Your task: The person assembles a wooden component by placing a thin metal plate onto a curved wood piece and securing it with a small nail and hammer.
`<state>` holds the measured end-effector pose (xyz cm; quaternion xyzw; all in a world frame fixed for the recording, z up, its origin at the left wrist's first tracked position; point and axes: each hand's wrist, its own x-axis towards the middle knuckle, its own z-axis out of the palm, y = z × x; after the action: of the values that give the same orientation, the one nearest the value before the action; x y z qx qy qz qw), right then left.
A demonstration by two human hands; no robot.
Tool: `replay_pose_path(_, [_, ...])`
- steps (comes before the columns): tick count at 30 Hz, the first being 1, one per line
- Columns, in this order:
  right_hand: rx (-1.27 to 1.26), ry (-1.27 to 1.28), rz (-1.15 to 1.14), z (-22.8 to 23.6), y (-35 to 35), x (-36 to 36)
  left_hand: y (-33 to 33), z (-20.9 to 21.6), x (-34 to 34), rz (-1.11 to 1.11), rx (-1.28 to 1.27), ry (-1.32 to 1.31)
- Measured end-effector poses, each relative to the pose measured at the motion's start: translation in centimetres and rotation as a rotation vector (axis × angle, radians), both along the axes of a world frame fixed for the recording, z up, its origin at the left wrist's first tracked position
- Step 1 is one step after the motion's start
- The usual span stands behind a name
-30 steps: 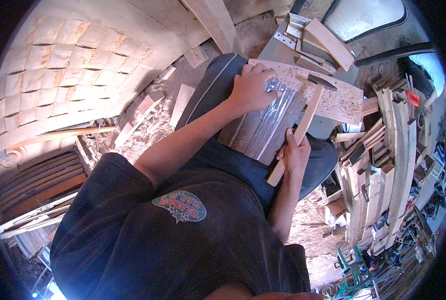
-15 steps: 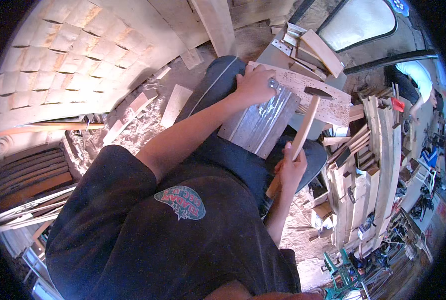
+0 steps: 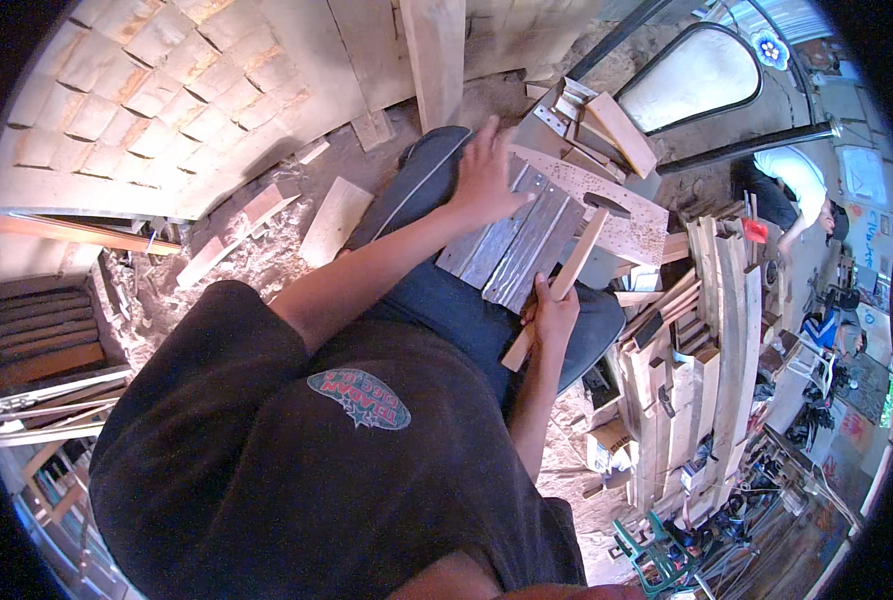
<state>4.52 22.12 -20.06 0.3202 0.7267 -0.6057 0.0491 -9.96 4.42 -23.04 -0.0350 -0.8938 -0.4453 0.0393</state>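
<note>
A panel of grey-brown wooden slats with shiny streaks rests tilted across my lap. My left hand is open at its upper left edge, fingers spread and slightly blurred, holding nothing. My right hand is closed round the wooden handle of a hammer, beside the panel's lower right edge. The hammer's dark head points up and away from me. Behind the head lies a pale board dotted with many small holes or marks.
Wood offcuts are heaped beyond the dotted board. Long timber pieces are stacked at the right, with a green tool or frame nearer me. Loose blocks lie on the shavings-strewn floor at left. Another person bends over at far right.
My left hand has come off the panel's far edge, and its fingers have spread. The right hand with the hammer now sits closer against the panel. The whole view has shifted slightly.
</note>
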Motion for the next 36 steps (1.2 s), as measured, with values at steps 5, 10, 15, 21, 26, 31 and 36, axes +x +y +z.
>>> replay_pose_path(5, [0.007,-0.019,-0.017,0.6,0.0,0.0,-3.3,-1.1,4.0,0.134,0.499,-0.323])
replay_pose_path(10, [-0.041,-0.006,-0.015,0.7,-0.3,0.0,-6.1,-2.6,2.7,-0.398,1.160,-1.105])
replay_pose_path(15, [-0.003,-0.010,0.000,0.4,-0.2,-0.1,-4.8,-1.3,0.3,-0.381,1.101,-1.323])
replay_pose_path(21, [-0.031,-0.015,-0.021,0.0,-0.2,-0.5,-4.5,-1.2,0.7,-0.358,1.206,-1.357])
replay_pose_path(26, [-0.042,0.030,-0.010,-0.8,-0.1,0.1,-4.5,-1.0,1.9,-0.385,1.241,-1.370])
replay_pose_path(31, [-0.002,-0.028,-0.008,0.3,-0.3,0.0,-4.4,-2.0,2.1,-0.496,1.109,-1.241])
replay_pose_path(36, [-0.049,-0.017,-0.024,0.3,0.0,0.0,-4.3,-2.7,2.2,-0.492,1.122,-1.226])
